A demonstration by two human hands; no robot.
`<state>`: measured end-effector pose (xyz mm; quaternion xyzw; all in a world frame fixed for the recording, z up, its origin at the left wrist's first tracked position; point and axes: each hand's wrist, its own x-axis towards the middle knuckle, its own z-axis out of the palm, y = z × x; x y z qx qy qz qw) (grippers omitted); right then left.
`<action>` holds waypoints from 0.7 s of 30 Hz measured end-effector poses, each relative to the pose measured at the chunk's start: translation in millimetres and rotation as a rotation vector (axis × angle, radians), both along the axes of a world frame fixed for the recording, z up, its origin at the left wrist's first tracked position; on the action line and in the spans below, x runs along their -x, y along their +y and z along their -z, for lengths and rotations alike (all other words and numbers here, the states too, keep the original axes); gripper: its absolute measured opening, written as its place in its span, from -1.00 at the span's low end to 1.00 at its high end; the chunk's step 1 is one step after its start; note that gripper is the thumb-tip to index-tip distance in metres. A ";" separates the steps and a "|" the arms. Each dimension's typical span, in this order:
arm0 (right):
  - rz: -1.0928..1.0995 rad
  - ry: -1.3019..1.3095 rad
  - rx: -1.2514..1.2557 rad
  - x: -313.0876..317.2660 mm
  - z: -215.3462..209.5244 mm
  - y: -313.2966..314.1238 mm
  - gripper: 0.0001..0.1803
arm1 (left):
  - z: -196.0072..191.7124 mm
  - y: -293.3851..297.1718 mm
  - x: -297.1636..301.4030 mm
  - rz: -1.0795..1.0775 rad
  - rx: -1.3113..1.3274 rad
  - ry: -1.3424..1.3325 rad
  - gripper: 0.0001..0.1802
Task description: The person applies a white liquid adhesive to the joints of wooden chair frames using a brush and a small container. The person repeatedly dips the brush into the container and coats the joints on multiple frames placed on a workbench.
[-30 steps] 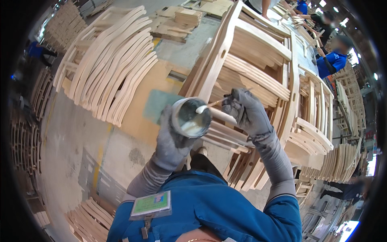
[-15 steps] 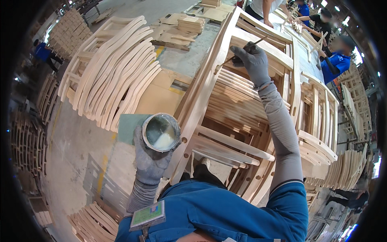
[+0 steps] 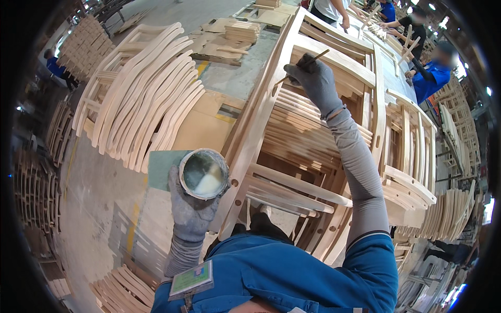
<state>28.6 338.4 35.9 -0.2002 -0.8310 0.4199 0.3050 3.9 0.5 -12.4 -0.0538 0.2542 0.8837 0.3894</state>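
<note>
My left hand (image 3: 193, 211), in a grey glove, is wrapped round a round tub (image 3: 190, 166) with thick white liquid (image 3: 210, 182) in the bottom, probably glue. It holds the tub beside the near left rail of a pale wooden chair frame (image 3: 264, 122). My gloved right hand (image 3: 318, 86) is closed on a thin wooden stick (image 3: 319, 55). The stick's lower end points down at a slot (image 3: 275, 91) in the frame's long rail. Whether it touches the slot's edge I cannot tell. More slatted wooden parts (image 3: 297, 128) lie stacked under and behind the frame.
A stack of curved wooden pieces (image 3: 141, 94) stands to the left on cardboard (image 3: 201, 122). A green sheet (image 3: 158, 169) shows behind the tub. Other frames (image 3: 409, 141) stand at the right. Co-workers, one in a blue shirt (image 3: 434, 82), work at the far right.
My right hand with the stick has shifted slightly left and down, its lower end still near the slot. The left hand and tub stay almost in place.
</note>
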 end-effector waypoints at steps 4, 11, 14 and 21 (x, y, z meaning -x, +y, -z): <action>-0.036 -0.051 -0.028 -2.4 3.4 -7.4 -0.75 | 0.5 -2.5 1.3 -0.013 -0.008 0.023 -0.46; 0.036 0.067 0.087 1.8 8.7 10.1 -0.78 | -3.9 0.6 -0.1 -0.014 0.028 0.086 -0.45; 0.056 0.030 -0.209 -8.4 13.7 -3.4 -0.82 | -4.8 2.0 1.4 -0.016 0.014 0.095 -0.46; -0.267 0.019 -0.104 -44.9 -1.4 -48.8 -0.93 | -13.1 13.6 2.0 0.051 0.016 0.075 -0.48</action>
